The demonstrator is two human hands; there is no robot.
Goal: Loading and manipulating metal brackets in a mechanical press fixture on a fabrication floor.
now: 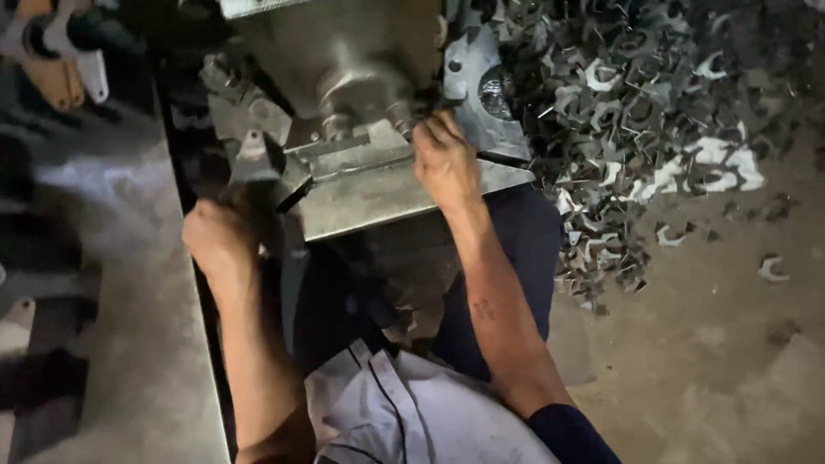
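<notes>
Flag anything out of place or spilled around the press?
A big heap of metal scraps covers the floor right of the press, with stray pieces trailing toward the person's leg. Both hands, left and right, rest on the press. No damage visible.

Dim, soft picture overall. Light falls from the upper right, glinting off the metal scraps (653,103); the left edge sinks into blurred shadow, and fine detail is smeared throughout.
</notes>
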